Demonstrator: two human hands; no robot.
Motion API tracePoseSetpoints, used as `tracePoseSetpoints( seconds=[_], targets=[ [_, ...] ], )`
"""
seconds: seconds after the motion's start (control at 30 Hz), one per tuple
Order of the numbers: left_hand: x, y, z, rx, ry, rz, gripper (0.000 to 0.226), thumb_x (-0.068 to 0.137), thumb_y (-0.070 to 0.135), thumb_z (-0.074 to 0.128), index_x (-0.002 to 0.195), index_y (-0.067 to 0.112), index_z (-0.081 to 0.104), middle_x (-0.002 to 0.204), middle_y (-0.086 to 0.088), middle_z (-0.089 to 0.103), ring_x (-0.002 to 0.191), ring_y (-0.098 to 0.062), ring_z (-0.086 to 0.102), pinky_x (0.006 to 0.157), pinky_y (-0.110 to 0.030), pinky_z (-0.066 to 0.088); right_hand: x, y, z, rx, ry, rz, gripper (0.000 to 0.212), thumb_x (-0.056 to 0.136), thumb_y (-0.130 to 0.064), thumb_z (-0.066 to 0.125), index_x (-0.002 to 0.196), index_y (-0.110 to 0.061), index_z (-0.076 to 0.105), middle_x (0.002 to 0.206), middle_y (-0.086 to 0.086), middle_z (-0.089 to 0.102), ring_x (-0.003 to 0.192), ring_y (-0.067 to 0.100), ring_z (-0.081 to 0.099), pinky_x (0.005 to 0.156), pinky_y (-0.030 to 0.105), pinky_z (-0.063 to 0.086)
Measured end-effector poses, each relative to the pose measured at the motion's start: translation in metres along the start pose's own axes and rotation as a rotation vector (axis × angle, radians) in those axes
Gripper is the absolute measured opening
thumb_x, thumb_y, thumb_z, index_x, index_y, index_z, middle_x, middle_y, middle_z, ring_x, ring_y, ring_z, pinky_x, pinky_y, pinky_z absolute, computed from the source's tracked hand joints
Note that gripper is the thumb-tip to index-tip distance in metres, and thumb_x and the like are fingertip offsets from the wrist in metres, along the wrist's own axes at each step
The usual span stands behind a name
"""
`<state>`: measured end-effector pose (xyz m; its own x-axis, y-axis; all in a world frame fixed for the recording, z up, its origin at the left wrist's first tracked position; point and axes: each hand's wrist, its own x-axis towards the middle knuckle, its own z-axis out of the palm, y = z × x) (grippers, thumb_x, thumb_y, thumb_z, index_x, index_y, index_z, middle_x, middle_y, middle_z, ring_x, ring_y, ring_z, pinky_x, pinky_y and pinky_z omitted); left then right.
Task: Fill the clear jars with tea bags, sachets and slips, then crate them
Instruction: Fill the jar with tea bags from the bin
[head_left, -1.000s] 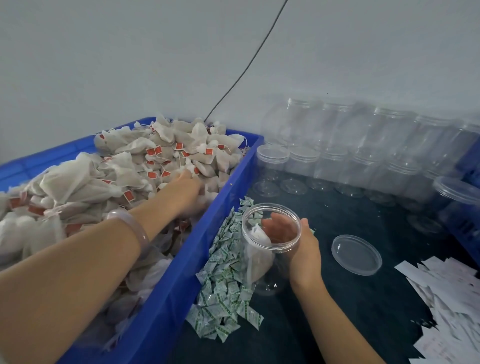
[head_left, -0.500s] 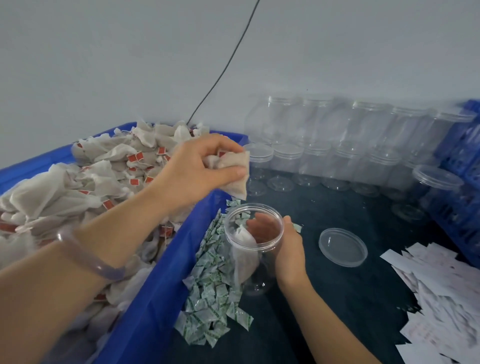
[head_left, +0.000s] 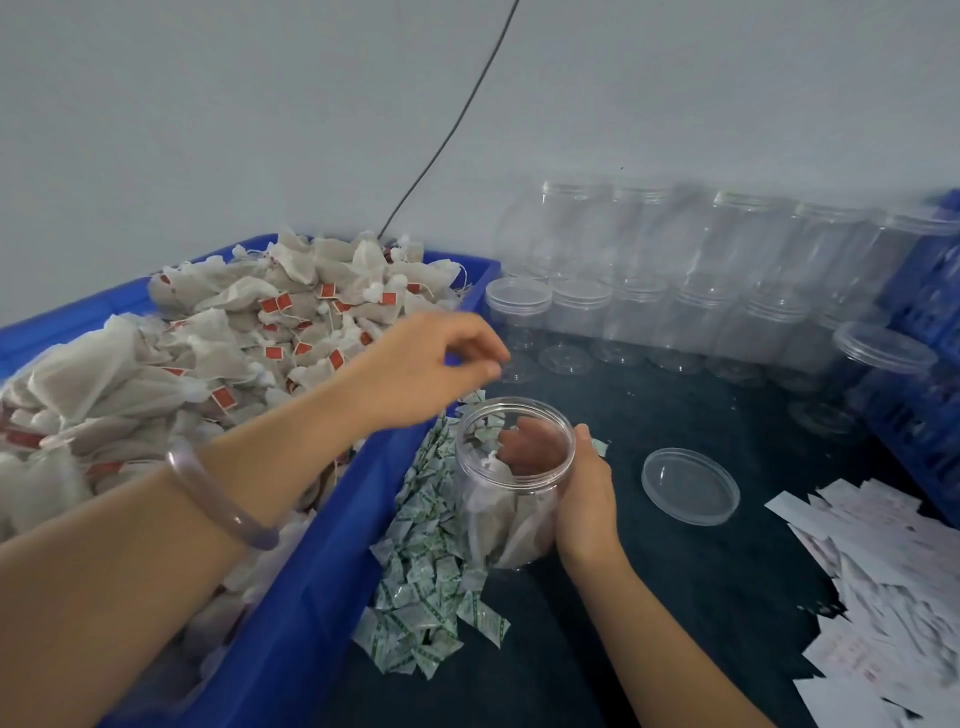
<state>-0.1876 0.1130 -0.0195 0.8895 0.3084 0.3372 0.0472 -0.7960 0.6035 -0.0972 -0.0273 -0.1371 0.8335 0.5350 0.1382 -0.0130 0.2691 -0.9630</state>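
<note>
Nearest: left forearm crosses the blue bin (head_left: 301, 613), pale bracelet (head_left: 218, 499) on the wrist. Sachets (head_left: 426, 571), green-printed, lie heaped on the dark counter (head_left: 675, 597) between bin wall and jar. Slips (head_left: 883, 597) lie in a loose pile at the right edge.

Mid: jar (head_left: 498, 514) stands upright on the counter, mouth uncovered, a few tea bags inside at the bottom. Right hand (head_left: 587, 499) is wrapped round its right side, steadying it. Its lid (head_left: 691, 486) lies flat just to the right, apart from the jar. Left hand (head_left: 431, 364) hovers above and left of the jar mouth, fingers loosely curled, nothing visible between them.

Far: tea bags (head_left: 234, 353) with red tags are heaped in the bin. Empty jars (head_left: 670, 312), some lidded, stand stacked in rows against the wall. A blue crate (head_left: 930, 374) sits at far right.

Judgement: step is tea-bag filling; the jar is far from full, and no sachet or slip can be made out in it. Next move calls for the left hand to pick another bag from the bin while the right holds the jar square.
</note>
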Motion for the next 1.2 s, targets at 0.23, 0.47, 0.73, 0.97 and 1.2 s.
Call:
tracePoseSetpoints(
  seconds=[0.23,0.47,0.73,0.97,1.2],
  targets=[
    [-0.013,-0.054,-0.026,0.477,-0.249,-0.505,0.035,0.095,0.02,0.05,0.128,0.007,0.05,0.103,-0.006,0.06,0.082,-0.02,0.058,0.064,-0.029,0.048,-0.002,-0.001,-0.001,-0.016,0.025,0.022,0.068,0.107,-0.03,0.022,0.074,-0.024,0.08,0.089,0.004,0.077,0.089,0.016,0.073,0.08,0.021,0.051],
    [-0.007,-0.07,-0.019,0.58,-0.284,-0.571,0.036,0.095,0.031,0.046,0.126,0.012,0.051,0.121,-0.013,0.061,0.093,-0.024,0.057,0.077,-0.032,0.045,-0.004,0.009,-0.01,0.007,0.002,0.033,0.059,0.106,-0.04,0.023,0.096,-0.017,0.076,0.1,0.007,0.076,0.097,0.021,0.072,0.088,0.033,0.049],
    [-0.007,-0.092,-0.01,0.74,-0.226,-0.443,0.027,0.091,0.036,0.051,0.112,0.021,0.059,0.116,-0.003,0.062,0.112,-0.024,0.048,0.09,-0.039,0.042,-0.011,0.014,-0.009,0.047,-0.136,0.076,0.081,0.08,-0.068,0.023,0.11,-0.007,0.068,0.102,0.005,0.076,0.096,0.014,0.071,0.072,0.012,0.052],
    [-0.003,-0.079,-0.021,0.351,-0.088,-0.41,0.015,0.087,0.019,0.055,0.078,0.008,0.062,0.074,-0.002,0.064,0.063,-0.013,0.059,0.053,-0.025,0.042,-0.01,0.015,-0.01,0.054,-0.163,0.071,0.081,0.079,-0.067,0.026,0.106,-0.004,0.069,0.095,0.008,0.076,0.088,0.014,0.073,0.069,0.014,0.052],
    [-0.003,-0.059,-0.029,-0.285,0.205,-0.271,0.054,0.08,0.007,0.075,0.118,0.039,0.055,0.119,0.023,0.051,0.077,0.018,0.062,0.066,-0.005,0.048,-0.009,0.014,-0.009,0.057,-0.125,0.097,0.079,0.076,-0.069,0.029,0.104,-0.007,0.07,0.097,0.01,0.076,0.09,0.016,0.072,0.07,0.015,0.053]
  ],
)
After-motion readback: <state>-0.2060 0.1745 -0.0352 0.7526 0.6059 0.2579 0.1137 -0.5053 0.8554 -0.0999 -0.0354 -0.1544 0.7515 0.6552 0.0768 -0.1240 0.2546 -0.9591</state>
